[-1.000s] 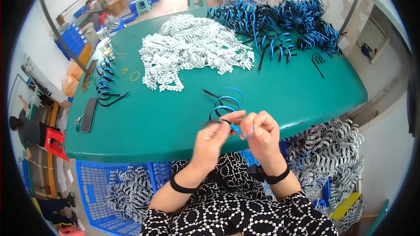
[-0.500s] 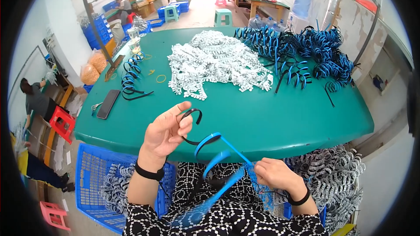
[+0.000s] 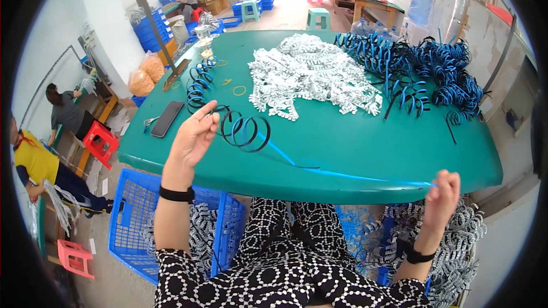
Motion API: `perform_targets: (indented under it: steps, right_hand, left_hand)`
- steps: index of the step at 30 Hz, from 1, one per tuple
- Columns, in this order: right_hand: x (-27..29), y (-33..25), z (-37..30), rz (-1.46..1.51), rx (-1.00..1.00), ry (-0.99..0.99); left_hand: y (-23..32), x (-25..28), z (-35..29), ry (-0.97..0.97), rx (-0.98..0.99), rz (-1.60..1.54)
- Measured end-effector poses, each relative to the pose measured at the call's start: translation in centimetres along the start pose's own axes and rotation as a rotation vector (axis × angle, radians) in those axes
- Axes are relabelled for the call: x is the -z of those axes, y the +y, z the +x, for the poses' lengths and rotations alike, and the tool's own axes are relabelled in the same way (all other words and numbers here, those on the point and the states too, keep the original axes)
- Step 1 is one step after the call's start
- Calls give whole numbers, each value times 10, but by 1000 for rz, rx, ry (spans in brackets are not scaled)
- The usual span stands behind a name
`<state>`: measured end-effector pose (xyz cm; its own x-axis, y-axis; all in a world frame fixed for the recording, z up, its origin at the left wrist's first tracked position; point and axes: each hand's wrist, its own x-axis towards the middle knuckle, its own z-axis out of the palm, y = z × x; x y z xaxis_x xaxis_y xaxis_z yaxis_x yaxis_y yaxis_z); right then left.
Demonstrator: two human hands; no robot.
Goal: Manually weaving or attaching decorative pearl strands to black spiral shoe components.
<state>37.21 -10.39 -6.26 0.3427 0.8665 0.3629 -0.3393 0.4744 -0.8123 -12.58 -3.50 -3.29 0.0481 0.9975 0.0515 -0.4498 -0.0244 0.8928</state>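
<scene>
Coiled strip (image 3: 278, 150) extends from left hand (image 3: 194, 138); basket (image 3: 131, 212) holds grey coils (image 3: 201, 225).

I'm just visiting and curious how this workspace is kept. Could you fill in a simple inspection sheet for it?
Surface: green table, with a pale heap near the middle.
Job's things: a loose black-and-blue coil, with a blue strip stretched out from it to the right.
Clutter: phone and yellow ring at the left; a big pile of blue-and-black coils at the far right.
Hands: left hand pinches the coil's end; right hand grips the strip's end.
Cables: nothing seen that is clearly a cable.
Surroundings: blue basket below the table, red stool and a person in a yellow top at the left.
</scene>
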Motion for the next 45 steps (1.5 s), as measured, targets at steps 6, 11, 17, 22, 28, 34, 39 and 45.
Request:
perform_targets:
  steps: [6,11,17,22,28,34,39,45]
  right_hand:
    - [29,-4,-30,660,63,-208]
    - [157,39,-1,642,244,660]
    - [287,2,-21,22,586,1184]
    - [367,5,-24,-259,579,1360]
    - [477,-41,-67,-431,437,1653]
    - [440,-5,-47,-931,93,1081]
    - [226,49,-23,-1173,74,388]
    - [-37,89,-64,-765,-194,-270]
  left_hand:
    - [-24,2,28,64,-66,-656]
    - [-47,0,63,-42,-69,-724]
    - [-28,-34,56,22,-150,-61]
    - [-6,-21,49,50,-274,137]
    - [15,-37,53,-4,-342,376]
    - [20,-13,48,6,-297,393]
    - [-29,-40,46,0,-237,302]
    - [-59,-92,31,-172,-160,96]
